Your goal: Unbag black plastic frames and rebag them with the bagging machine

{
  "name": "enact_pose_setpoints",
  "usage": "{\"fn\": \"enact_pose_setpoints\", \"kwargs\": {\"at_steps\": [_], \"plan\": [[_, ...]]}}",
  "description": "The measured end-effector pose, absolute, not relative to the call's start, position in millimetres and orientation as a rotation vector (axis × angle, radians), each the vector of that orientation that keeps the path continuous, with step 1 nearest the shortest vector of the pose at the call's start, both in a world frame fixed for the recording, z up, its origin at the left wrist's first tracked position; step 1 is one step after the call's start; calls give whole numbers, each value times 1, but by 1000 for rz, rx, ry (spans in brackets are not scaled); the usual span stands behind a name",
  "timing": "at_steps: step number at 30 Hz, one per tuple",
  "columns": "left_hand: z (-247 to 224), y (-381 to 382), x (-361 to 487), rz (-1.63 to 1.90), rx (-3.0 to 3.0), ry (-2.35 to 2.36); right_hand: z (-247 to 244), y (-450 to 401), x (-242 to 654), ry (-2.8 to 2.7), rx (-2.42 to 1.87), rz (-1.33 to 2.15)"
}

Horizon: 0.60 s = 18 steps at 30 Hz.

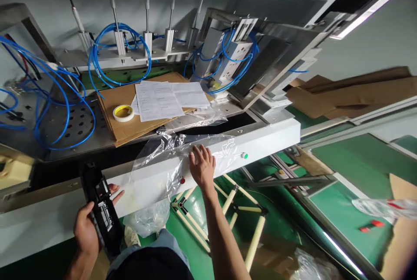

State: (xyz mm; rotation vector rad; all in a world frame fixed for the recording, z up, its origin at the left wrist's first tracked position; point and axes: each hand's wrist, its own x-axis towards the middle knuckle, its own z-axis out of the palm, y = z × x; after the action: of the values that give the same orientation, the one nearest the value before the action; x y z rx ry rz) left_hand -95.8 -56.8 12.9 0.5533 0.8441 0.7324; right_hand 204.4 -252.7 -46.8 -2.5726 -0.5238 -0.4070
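Note:
My left hand (pixel 87 228) is wrapped round a long black plastic part (pixel 101 206) with pale markings, held tilted in front of the machine's white front beam. Its fingertips show on the part's far side. A large clear plastic bag (pixel 169 158) is draped over the beam to the right of the part. On that bag lies my right hand (pixel 202 167), palm down, fingers stretched out and slightly apart. A red button (pixel 182 181) is just left of this hand, and a green button (pixel 245 155) is to its right.
Cardboard sheets (pixel 114 117) on the machine bed carry printed papers (pixel 159 101) and a tape roll (pixel 123 113). Blue air hoses (pixel 94 62) loop around metal cylinders behind. Below the beam stand a cream tube frame (pixel 256 241) and a crumpled clear bag (pixel 150 217). Flattened cardboard (pixel 365 91) lies right.

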Motion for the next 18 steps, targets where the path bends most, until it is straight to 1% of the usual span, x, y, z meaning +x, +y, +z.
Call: {"fn": "enact_pose_setpoints", "kwargs": {"at_steps": [8,12,18], "plan": [[-8,-77,-100,591,492,738,-55,-247,205,-563,-2563,-455],[-10,-90,-76,680,480,728,-52,-248,205,-568,-2560,-440],[6,-92,-63,827,643,700,-42,-259,217,-673,-2565,-424]]}}
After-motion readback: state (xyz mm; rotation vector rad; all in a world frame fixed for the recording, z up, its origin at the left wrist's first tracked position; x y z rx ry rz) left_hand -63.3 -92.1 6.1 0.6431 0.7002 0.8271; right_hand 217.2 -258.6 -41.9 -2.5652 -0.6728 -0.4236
